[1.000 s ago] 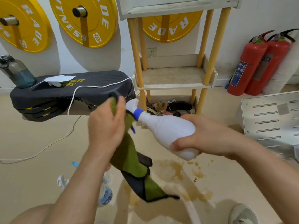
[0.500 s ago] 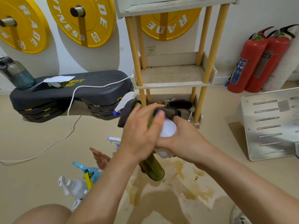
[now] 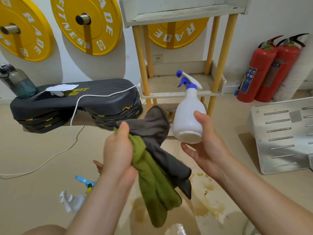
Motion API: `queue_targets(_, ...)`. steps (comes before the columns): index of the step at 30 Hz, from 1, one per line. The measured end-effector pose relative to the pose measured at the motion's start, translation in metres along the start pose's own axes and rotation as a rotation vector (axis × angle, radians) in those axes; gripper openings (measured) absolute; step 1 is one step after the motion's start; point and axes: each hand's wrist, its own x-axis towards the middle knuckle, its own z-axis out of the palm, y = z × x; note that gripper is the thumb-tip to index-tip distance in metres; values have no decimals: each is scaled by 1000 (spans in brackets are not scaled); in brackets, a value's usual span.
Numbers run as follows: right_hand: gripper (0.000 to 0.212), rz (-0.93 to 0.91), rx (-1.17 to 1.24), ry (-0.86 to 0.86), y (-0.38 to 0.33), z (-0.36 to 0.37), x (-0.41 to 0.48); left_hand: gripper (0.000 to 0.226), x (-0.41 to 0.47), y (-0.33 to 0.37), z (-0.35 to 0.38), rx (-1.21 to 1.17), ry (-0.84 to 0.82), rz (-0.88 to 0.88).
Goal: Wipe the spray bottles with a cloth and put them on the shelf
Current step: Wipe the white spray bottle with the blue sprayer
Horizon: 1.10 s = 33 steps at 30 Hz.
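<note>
White plastic spray bottle (image 3: 187, 121) sits upright in the gripping right hand (image 3: 208, 150), apparently shelf-ready; left hand (image 3: 118, 153) clutches green-and-grey cloth (image 3: 152, 167).

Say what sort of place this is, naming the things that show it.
Probably a gym: yellow weight plates marked "Fitness" hang at the back, a black step platform sits below them, and red fire extinguishers stand to the right.

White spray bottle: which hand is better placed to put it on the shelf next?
Right, probably. The right hand holds the white spray bottle upright, directly in front of the shelf, while the left hand is busy gripping the cloth, lower and further left.
</note>
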Motion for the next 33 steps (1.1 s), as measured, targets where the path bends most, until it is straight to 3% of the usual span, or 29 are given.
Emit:
queue_targets(3,35,-17,-54,-150,-3,-1,-3,28,5,8,-3,-64,-47,-62)
queue_targets(6,51,-50,-388,-359,7,7,-8,36,-4,6,5,-53,-192,-105)
queue_targets(9,72,-76,-620,-370,22,17,-11,41,-17,6,14,377,-213,93)
queue_targets(12,61,-35,-516,-321,23,18,-10,42,-22,0,12,684,-342,282)
queue_targets(16,55,-21,-464,-237,19,12,-3,39,-26,6,1,576,-541,300)
queue_targets(19,44,4,-387,-214,18,10,3,24,-21,17,-9,736,-745,409)
queue_targets(21,42,1,-396,-226,20,8,4,24,-16,14,-9,856,-675,626)
queue_targets(23,36,-17,-389,-237,21,10,3,20,-15,8,-6,831,-449,733)
queue_targets(26,24,-135,-391,-241,20,16,-1,27,-13,7,-1,755,-262,591)
queue_targets(29,11,-316,-511,-188,21,24,-3,31,-17,5,6,588,-302,286)
queue_targets(33,28,-437,-627,-271,33,26,-11,21,-20,4,13,410,-331,166)
